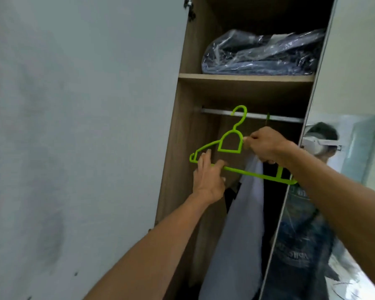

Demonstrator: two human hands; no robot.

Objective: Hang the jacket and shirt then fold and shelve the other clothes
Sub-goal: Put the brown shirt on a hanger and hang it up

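1. Wardrobe door (85, 126): pale, swung open, filling the left of the view; dark hinge (189, 8) at its top corner.

2. Wardrobe (171, 169): wood-grain carcass, open. Upper shelf (245, 78) carries a dark bundle in clear plastic wrap (262, 53).

3. Rail (217, 111): metal, horizontal, just under the shelf.

4. Green hanger (230, 148): plastic, bare, tilted down to the right, held up in front of the rail. Its hook overlaps the rail in view; whether it sits on the rail cannot be told.

5. Left hand (208, 180): raised from below and holding the hanger's lower bar near its left end, thumb laid across the front of the bar, fingers pointing up behind it.

6. Right hand (266, 146): fingers curled, fingertips pinching the hanger's upper arm just right of the neck. The hand covers the right shoulder of the hanger.

7. Pale grey-blue garment (236, 234): hangs long inside the wardrobe, its top starting just beneath the right hand. Whether the hand or a hanger bears it cannot be told.

8. Second green hook (268, 118): on the rail, above the right hand.

9. Dark garment (271, 202): hangs just right of the pale one, behind the green hanger's lower bar.

10. Mirrored door (344, 131): far right, showing a reflected person in a headset and printed dark top.
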